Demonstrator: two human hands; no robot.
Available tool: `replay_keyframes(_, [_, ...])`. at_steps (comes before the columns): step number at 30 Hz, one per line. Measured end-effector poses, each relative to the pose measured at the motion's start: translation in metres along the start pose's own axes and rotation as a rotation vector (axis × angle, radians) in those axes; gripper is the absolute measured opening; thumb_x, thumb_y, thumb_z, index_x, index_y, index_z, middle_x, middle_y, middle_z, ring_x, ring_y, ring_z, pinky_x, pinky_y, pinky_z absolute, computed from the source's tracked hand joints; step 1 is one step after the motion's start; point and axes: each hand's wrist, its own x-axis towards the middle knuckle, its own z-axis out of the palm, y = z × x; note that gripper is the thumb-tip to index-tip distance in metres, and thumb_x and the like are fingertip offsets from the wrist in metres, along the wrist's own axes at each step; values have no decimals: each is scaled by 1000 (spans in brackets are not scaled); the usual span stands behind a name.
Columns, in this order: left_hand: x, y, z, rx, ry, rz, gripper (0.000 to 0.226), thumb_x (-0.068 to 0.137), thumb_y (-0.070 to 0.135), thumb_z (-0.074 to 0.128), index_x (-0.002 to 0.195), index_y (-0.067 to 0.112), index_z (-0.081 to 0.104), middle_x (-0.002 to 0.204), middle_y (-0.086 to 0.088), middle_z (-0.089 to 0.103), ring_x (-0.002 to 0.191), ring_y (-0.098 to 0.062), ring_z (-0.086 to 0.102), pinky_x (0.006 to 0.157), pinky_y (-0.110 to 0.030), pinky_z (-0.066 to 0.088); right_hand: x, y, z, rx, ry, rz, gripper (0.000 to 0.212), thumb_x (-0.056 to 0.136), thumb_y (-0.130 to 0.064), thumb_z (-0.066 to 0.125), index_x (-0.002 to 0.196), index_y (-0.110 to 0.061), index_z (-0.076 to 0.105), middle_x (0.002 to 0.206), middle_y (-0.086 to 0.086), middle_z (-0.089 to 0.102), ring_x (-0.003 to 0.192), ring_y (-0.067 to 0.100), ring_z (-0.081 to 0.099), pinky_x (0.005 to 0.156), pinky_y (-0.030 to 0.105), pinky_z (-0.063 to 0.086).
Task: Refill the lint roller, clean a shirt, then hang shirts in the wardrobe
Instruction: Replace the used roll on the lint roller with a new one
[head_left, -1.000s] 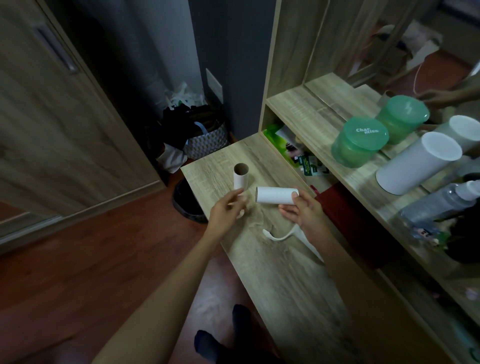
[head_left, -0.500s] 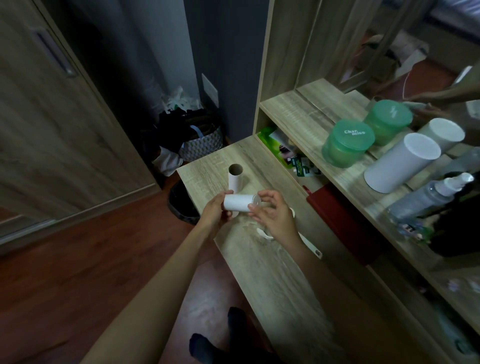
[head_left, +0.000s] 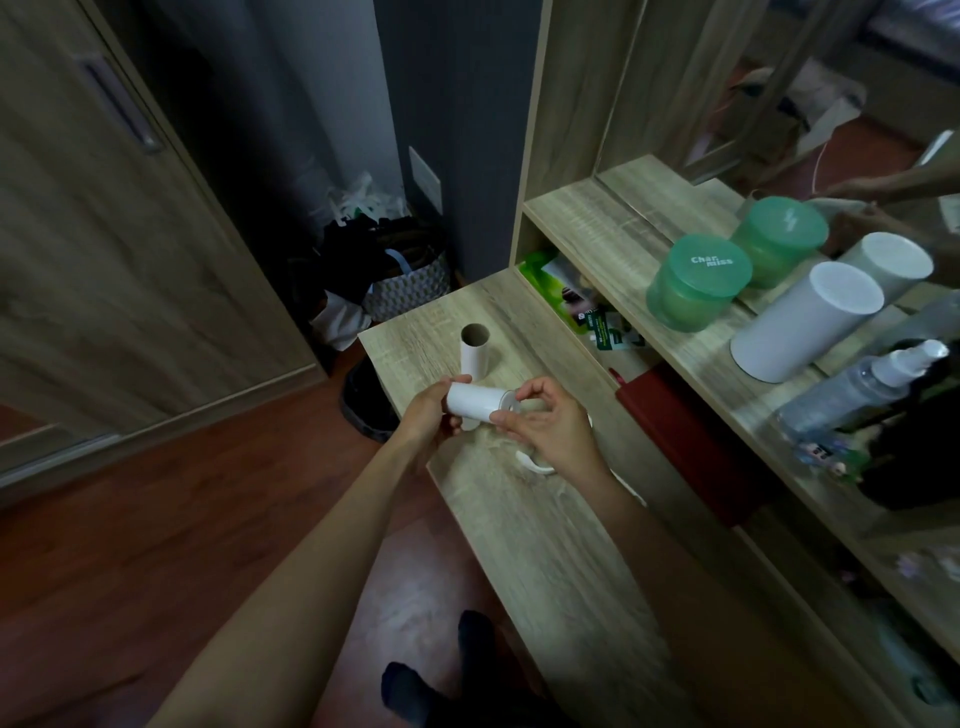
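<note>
Both hands hold the white refill roll (head_left: 474, 404) level above the table (head_left: 545, 545): left hand (head_left: 428, 415) grip closed round its left end, right hand (head_left: 550, 428) fingertips pinched at its right end. Just beyond, an empty cardboard core (head_left: 474, 351) stands upright on the table.

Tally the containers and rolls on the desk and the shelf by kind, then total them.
White rolls: 2, one held, one an empty core standing upright
Green tubs: 1
White canisters: 1
Spray bottles: 1
Total: 5, mirror reflections excluded
</note>
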Motion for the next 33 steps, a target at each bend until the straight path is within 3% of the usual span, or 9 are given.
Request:
replay_keyframes(4, [-1,0,0,-8,-12,8,33,102,27,35,107,17,65,74,-7,50,42,-5,41,46,-21,39,-1,-3,-4,-118,-3,-35,40,69,-12,83,96,-8,55,104,7,66,73,7,70,65,21,56])
replay_keyframes(9, [0,0,0,7,-14,15,36,102,28,34,117,12,63,70,-5,50,44,-6,41,48,-23,38,0,-3,-5,-106,-4,-40,40,69,-9,83,96,-11,54,109,10,64,70,6,70,63,21,55])
replay_keyframes(13, [1,0,-1,45,-22,37,34,101,25,34,114,13,63,78,-7,53,45,-6,42,51,-24,38,-1,-6,-6,-78,-21,-36,40,70,-2,81,98,-2,52,103,9,62,64,-1,67,58,14,51])
replay_keyframes(18, [0,2,-2,84,-65,33,37,103,25,31,123,8,58,75,-6,51,44,-6,41,48,-22,37,3,-8,-13,-106,-65,-29,42,68,-6,83,97,1,52,89,5,59,60,5,62,59,21,53])
replay_keyframes(22, [-1,3,-3,110,-41,59,38,102,25,32,123,8,59,77,-6,53,45,-6,42,47,-22,38,6,-10,-14,-117,-120,-6,40,69,-4,82,93,-1,50,80,16,61,54,8,62,50,19,50])
replay_keyframes(26, [2,2,-4,117,19,86,39,102,24,32,126,9,58,81,-8,56,51,-9,43,49,-24,40,12,-1,-15,-126,-83,4,42,67,-10,84,86,-9,46,80,31,63,64,26,63,52,30,56])
replay_keyframes(29, [1,0,-4,122,59,114,37,103,23,31,126,9,57,87,-7,56,56,-11,44,48,-21,43,17,8,-14,-108,-37,12,43,67,-8,83,86,-10,45,85,19,64,69,23,66,53,33,58])
replay_keyframes(33, [3,-6,-16,175,149,195,37,105,26,30,131,12,51,100,-10,53,63,-12,48,49,-16,45,21,19,-15,-21,30,46,27,77,-2,74,90,-11,53,90,11,67,71,15,69,55,29,57])
